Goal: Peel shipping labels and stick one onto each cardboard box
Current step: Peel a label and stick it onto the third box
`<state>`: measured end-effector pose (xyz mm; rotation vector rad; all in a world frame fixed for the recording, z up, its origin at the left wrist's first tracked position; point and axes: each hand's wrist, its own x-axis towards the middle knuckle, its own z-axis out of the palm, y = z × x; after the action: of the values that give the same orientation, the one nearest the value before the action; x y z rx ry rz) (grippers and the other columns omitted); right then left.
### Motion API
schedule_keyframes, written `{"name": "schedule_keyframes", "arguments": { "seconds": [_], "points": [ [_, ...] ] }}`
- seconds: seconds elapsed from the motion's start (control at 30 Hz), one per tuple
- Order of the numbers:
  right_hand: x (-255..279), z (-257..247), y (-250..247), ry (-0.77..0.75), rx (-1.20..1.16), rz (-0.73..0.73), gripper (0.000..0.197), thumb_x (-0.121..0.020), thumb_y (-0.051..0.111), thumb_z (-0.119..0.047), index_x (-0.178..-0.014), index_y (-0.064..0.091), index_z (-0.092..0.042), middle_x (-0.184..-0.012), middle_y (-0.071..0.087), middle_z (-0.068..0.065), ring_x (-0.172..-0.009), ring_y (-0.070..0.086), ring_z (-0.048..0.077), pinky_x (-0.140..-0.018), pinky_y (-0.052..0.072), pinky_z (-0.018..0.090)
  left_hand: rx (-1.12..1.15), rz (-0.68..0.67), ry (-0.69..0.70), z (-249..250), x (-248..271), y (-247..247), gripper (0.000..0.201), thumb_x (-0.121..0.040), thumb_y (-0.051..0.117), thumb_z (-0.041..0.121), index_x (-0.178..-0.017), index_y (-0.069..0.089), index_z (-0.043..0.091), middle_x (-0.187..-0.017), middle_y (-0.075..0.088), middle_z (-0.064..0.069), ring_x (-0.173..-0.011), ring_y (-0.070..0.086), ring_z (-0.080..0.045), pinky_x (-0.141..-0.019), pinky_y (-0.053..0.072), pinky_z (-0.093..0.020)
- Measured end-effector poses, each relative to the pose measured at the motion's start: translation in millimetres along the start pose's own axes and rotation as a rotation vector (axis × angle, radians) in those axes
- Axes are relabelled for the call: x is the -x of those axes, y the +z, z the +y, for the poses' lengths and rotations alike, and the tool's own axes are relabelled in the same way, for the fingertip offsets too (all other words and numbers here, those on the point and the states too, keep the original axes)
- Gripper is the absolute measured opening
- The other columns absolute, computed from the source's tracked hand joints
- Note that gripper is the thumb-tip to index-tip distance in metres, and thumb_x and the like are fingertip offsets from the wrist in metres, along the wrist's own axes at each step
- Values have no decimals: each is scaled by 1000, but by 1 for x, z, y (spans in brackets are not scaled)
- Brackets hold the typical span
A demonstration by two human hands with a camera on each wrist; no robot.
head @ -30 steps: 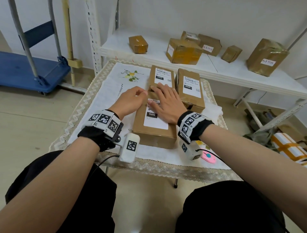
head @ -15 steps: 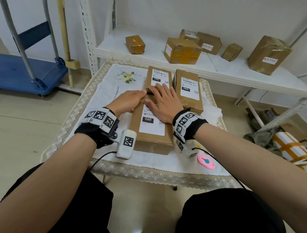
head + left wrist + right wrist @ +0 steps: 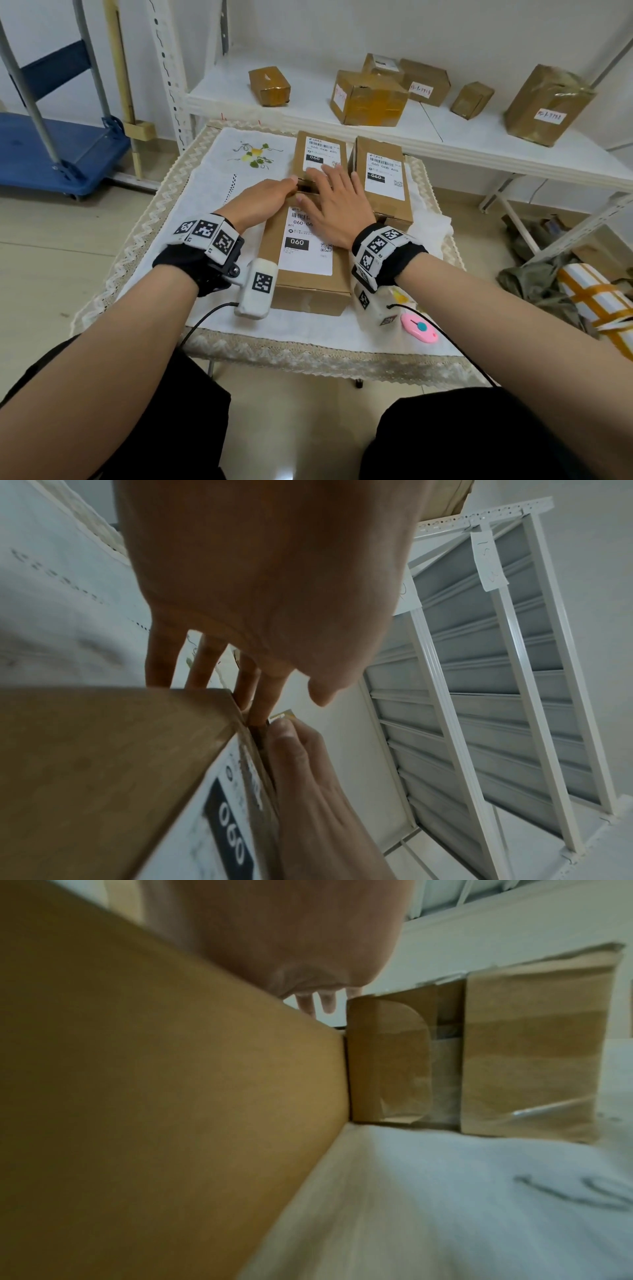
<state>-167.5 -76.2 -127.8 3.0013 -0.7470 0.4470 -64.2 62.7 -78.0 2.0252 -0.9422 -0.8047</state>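
Observation:
A long cardboard box point(image 3: 308, 284) with a white "060" shipping label point(image 3: 306, 251) lies nearest me on the table. My left hand point(image 3: 270, 197) is at its far left corner, fingers straight and reaching down over the far end, as the left wrist view shows. My right hand point(image 3: 337, 204) lies flat on the box top, over the label's far part, with fingers spread. Its fingertips reach over the labelled far-left box point(image 3: 320, 150). A labelled far-right box point(image 3: 382, 178) stands beside my right hand. In the right wrist view I see the near box's side point(image 3: 154, 1083).
A pink box cutter point(image 3: 419, 327) lies at the table's near right, under my right wrist. The lace-edged cloth point(image 3: 212, 178) is bare to the left of the boxes. Behind the table a white shelf point(image 3: 308, 102) holds several taped boxes. A blue trolley point(image 3: 51, 150) stands on the floor at left.
Both hands have stayed at the far end of the near box. My right fingers now reach a little further, over the far-left box's label.

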Motion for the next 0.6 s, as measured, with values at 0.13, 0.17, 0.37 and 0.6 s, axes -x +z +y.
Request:
{"name": "schedule_keyframes", "arguments": {
  "seconds": [0.13, 0.17, 0.37, 0.6],
  "points": [
    [15, -13, -1, -92, -27, 8, 69, -96, 26, -64, -150, 32, -22, -156, 34, 6, -147, 24, 29, -121, 10, 47, 33, -21, 7, 0, 2, 1, 58, -101, 19, 57, -136, 56, 30, -141, 55, 0, -125, 52, -20, -112, 33, -42],
    [15, -14, 0, -97, -23, 9, 70, -95, 25, -65, -149, 32, -22, -156, 34, 6, -147, 24, 29, -121, 10, 47, 48, -20, -1, -1, 2, 0, 59, -100, 19, 59, -136, 56, 32, -141, 55, 1, -126, 52, -20, -113, 33, -42],
    [2, -11, 5, -64, -5, -42, 69, -97, 26, -65, -152, 27, -23, -162, 24, 9, -152, 14, 31, -123, 6, 51, 39, -28, -26, -6, -2, -1, 64, -97, 18, 65, -142, 50, 31, -144, 53, 0, -129, 49, -20, -110, 34, -40],
    [-9, -8, 6, 0, 93, -31, 67, -98, 25, -60, -154, 26, -23, -163, 23, 11, -152, 13, 31, -123, 4, 52, 38, -31, -24, -10, -6, -2, 64, -97, 19, 66, -141, 49, 31, -146, 50, 0, -130, 47, -18, -109, 33, -37]
  ]
}}
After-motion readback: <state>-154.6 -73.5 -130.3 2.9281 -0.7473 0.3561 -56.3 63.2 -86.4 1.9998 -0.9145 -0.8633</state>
